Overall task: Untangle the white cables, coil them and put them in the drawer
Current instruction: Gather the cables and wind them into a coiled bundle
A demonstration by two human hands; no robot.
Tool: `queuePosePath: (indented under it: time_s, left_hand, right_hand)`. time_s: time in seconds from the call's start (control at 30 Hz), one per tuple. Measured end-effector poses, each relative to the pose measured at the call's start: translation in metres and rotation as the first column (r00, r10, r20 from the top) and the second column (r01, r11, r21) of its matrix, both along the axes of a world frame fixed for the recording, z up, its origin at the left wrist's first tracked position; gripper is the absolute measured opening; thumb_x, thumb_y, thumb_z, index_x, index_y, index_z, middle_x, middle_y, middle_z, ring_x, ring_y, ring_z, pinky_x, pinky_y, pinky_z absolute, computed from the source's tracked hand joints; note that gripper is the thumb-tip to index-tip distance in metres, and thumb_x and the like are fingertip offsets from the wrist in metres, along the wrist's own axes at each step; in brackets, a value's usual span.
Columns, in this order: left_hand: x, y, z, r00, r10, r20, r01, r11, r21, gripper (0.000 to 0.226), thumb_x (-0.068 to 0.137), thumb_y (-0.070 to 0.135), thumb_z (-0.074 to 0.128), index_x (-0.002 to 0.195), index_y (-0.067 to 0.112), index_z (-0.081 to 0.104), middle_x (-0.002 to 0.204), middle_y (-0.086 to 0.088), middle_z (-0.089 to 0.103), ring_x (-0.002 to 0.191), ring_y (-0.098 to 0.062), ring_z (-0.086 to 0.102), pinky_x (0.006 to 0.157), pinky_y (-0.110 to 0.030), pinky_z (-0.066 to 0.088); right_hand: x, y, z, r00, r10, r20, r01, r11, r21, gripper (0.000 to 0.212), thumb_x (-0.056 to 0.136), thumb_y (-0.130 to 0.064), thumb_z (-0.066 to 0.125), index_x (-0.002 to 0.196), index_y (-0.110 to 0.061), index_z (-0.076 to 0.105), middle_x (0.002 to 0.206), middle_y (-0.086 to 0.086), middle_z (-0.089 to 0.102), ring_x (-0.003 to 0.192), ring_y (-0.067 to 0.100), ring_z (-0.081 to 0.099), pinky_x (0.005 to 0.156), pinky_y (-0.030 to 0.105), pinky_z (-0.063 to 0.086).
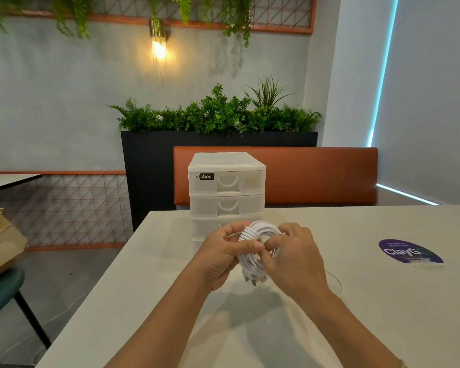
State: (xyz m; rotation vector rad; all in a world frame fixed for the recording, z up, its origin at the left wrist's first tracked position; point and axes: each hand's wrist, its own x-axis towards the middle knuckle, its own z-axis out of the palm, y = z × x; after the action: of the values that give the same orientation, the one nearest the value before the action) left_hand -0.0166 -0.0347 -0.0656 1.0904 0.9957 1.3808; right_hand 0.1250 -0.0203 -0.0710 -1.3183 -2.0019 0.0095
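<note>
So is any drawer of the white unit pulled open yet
No, the drawers all sit flush while both hands hold the coiled cable.

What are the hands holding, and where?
A coil of white cable: the left hand grips its left side, the right hand pinches its right side.

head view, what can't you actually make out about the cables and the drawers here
- White cable coil: the left hand and right hand cover its sides, so the number of cables is unclear.
- Plugs at the coil's bottom: too small and blurred to identify.
- Drawer unit: hands and coil hide its lower drawers; contents are hidden behind frosted fronts.
- Loose cable on the table: the right wrist hides where it leads.
</note>
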Motion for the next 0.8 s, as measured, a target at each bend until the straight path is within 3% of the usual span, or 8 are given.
queuePosePath:
  time_s: [0.1, 0.17, 0.27, 0.33, 0.43, 0.6, 0.7, 0.8]
  left_hand:
    - [0.001, 0.000, -0.001, 0.985, 0.077, -0.154, -0.060, 0.992, 0.111, 0.037, 0.072, -0.007, 0.072, 0.101, 0.015, 0.068, 0.091, -0.003, 0.073, 0.082, -0.015, 0.068, 0.070, -0.023, 0.054]
    - [0.002, -0.002, -0.002, 0.953, 0.149, -0.264, -0.106, 0.979, 0.172, 0.038, 0.073, -0.003, 0.073, 0.104, 0.018, 0.070, 0.092, 0.003, 0.073, 0.082, -0.009, 0.068, 0.069, -0.018, 0.053]
    - [0.003, -0.001, -0.005, 0.823, 0.292, -0.486, -0.172, 0.945, 0.277, 0.044, 0.076, 0.007, 0.074, 0.118, 0.020, 0.065, 0.110, 0.007, 0.068, 0.091, -0.003, 0.064, 0.078, -0.013, 0.051]
    - [0.004, 0.001, -0.007, 0.719, 0.376, -0.585, -0.212, 0.920, 0.330, 0.046, 0.079, 0.012, 0.072, 0.122, 0.022, 0.062, 0.117, 0.006, 0.064, 0.096, -0.002, 0.058, 0.084, -0.009, 0.045]
    - [0.004, 0.003, -0.009, 0.615, 0.430, -0.661, -0.228, 0.899, 0.373, 0.044, 0.083, 0.014, 0.069, 0.125, 0.022, 0.059, 0.124, 0.004, 0.062, 0.098, 0.000, 0.052, 0.085, -0.005, 0.036]
    - [0.011, 0.005, -0.013, 0.516, 0.454, -0.726, -0.177, 0.886, 0.428, 0.044, 0.088, 0.015, 0.062, 0.131, 0.022, 0.054, 0.122, -0.001, 0.063, 0.093, -0.004, 0.054, 0.079, -0.001, 0.032]
    - [0.011, 0.006, -0.015, 0.445, 0.456, -0.771, -0.141, 0.886, 0.442, 0.044, 0.090, 0.014, 0.057, 0.133, 0.021, 0.051, 0.119, -0.004, 0.063, 0.090, -0.008, 0.054, 0.074, 0.000, 0.028]
    - [0.011, 0.008, -0.017, 0.393, 0.458, -0.798, -0.109, 0.884, 0.454, 0.044, 0.091, 0.012, 0.055, 0.134, 0.020, 0.051, 0.122, -0.006, 0.061, 0.106, -0.015, 0.055, 0.078, 0.000, 0.024]
  right_hand:
    - [0.005, 0.002, 0.004, 0.991, 0.102, -0.084, -0.117, 0.975, -0.188, 0.020, 0.082, -0.034, 0.064, 0.064, -0.028, 0.056, 0.125, -0.004, 0.049, 0.115, 0.014, 0.042, 0.090, 0.023, 0.034]
    - [0.011, 0.002, 0.009, 0.972, 0.145, -0.187, -0.199, 0.928, -0.314, 0.024, 0.078, -0.027, 0.070, 0.059, -0.023, 0.055, 0.117, -0.003, 0.055, 0.107, 0.015, 0.050, 0.091, 0.027, 0.042]
    - [0.021, 0.001, 0.016, 0.932, 0.144, -0.333, -0.288, 0.851, -0.439, 0.020, 0.073, -0.017, 0.072, 0.057, -0.015, 0.060, 0.117, -0.007, 0.055, 0.107, 0.011, 0.051, 0.090, 0.029, 0.039]
    - [0.028, 0.001, 0.020, 0.927, 0.121, -0.354, -0.293, 0.823, -0.486, 0.021, 0.069, -0.015, 0.072, 0.054, -0.011, 0.058, 0.108, 0.006, 0.062, 0.093, 0.012, 0.052, 0.076, 0.027, 0.037]
    - [0.038, -0.001, 0.025, 0.912, 0.064, -0.406, -0.298, 0.783, -0.545, 0.013, 0.068, -0.014, 0.070, 0.059, -0.008, 0.061, 0.078, 0.015, 0.063, 0.073, 0.017, 0.049, 0.063, 0.028, 0.036]
    - [0.052, 0.001, 0.026, 0.862, 0.045, -0.505, -0.365, 0.748, -0.555, 0.027, 0.077, -0.004, 0.066, 0.053, -0.010, 0.055, 0.052, 0.007, 0.061, 0.061, 0.018, 0.062, 0.075, 0.030, 0.045]
    - [0.054, 0.003, 0.029, 0.880, 0.047, -0.472, -0.358, 0.719, -0.596, 0.023, 0.078, -0.010, 0.071, 0.062, -0.007, 0.056, 0.051, 0.007, 0.053, 0.047, 0.014, 0.056, 0.056, 0.022, 0.044]
    - [0.054, 0.001, 0.031, 0.905, 0.131, -0.405, -0.375, 0.696, -0.613, 0.016, 0.077, -0.015, 0.074, 0.070, -0.007, 0.062, 0.059, 0.005, 0.056, 0.054, 0.013, 0.051, 0.060, 0.025, 0.042]
